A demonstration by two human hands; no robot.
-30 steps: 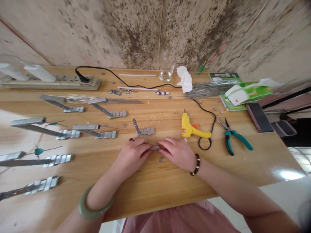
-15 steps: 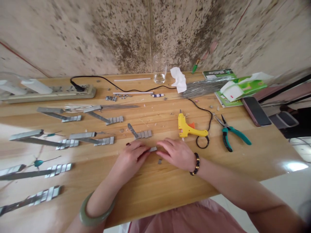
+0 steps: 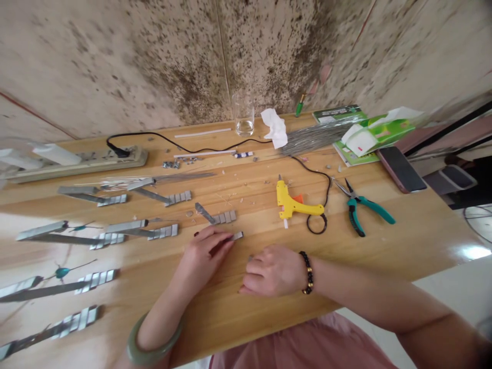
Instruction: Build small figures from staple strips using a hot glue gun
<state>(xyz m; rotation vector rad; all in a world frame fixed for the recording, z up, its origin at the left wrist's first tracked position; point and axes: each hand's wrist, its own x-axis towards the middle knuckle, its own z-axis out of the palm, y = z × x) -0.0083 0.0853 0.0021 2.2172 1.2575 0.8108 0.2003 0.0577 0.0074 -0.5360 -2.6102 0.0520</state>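
My left hand point(image 3: 205, 252) rests on the wooden table, thumb and fingers pinched on a short grey strip point(image 3: 238, 236) whose end sticks out to the right. Lower and to the right, my right hand point(image 3: 273, 271) is turned back up with its fingers curled in. A small grey piece point(image 3: 250, 258) shows at the edge of those fingers; whether they grip it is hidden. Just beyond my left hand lies a grey banded piece point(image 3: 225, 217) with an angled arm. A yellow glue gun point(image 3: 294, 202) lies beyond my right hand.
Several similar grey banded assemblies point(image 3: 94, 281) fill the left side. Teal-handled pliers point(image 3: 359, 205), a phone point(image 3: 402, 169) and a tissue pack point(image 3: 384, 132) are at the right. Along the back stand a power strip point(image 3: 132, 158), a glass point(image 3: 244, 120) and a wire bundle point(image 3: 323, 134).
My right hand has drawn away from the strip, down toward me, and curled over the small grey piece. My left hand keeps the strip. The view has shifted slightly.
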